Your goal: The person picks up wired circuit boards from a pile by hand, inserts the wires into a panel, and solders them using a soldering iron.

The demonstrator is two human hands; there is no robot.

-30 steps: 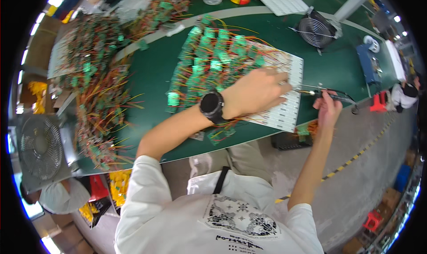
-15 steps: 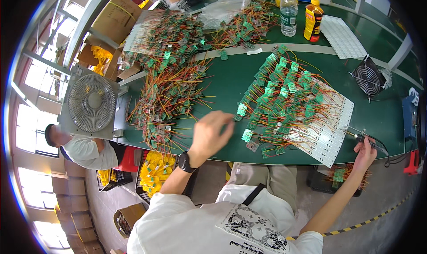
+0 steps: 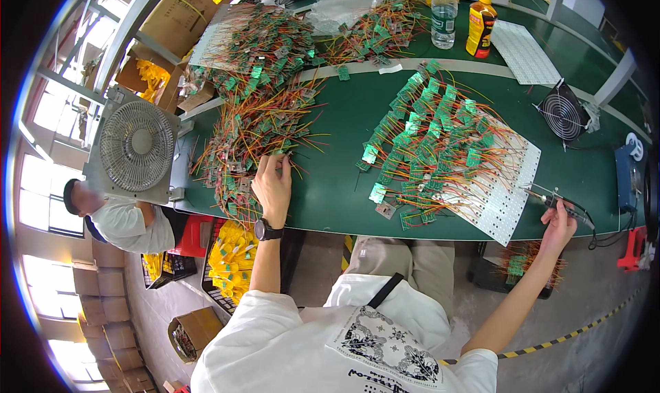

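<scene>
At the right edge of the left-hand pile of small green circuit boards with red and yellow wires (image 3: 240, 135), my left hand (image 3: 273, 187) has its fingers bent together among the wires. Whatever they pinch is too small to make out. My right hand (image 3: 558, 228) grips a soldering iron (image 3: 554, 199) by its dark handle, with the thin metal tip pointing left above the edge of a white perforated plate (image 3: 505, 193). Rows of wired green circuit boards (image 3: 430, 142) lie partly over that plate, between my two hands.
A fan (image 3: 136, 145) stands left, near a seated person (image 3: 130, 221). Two bottles (image 3: 479, 27), another white plate (image 3: 526, 52) and a small black fan (image 3: 564, 114) are toward the back. A blue device with a spool (image 3: 627, 173) sits right. Yellow parts fill a crate (image 3: 237, 259) below.
My left hand has moved left, from the open green tabletop to the wired-board pile. My right hand still holds the soldering iron in nearly the same place.
</scene>
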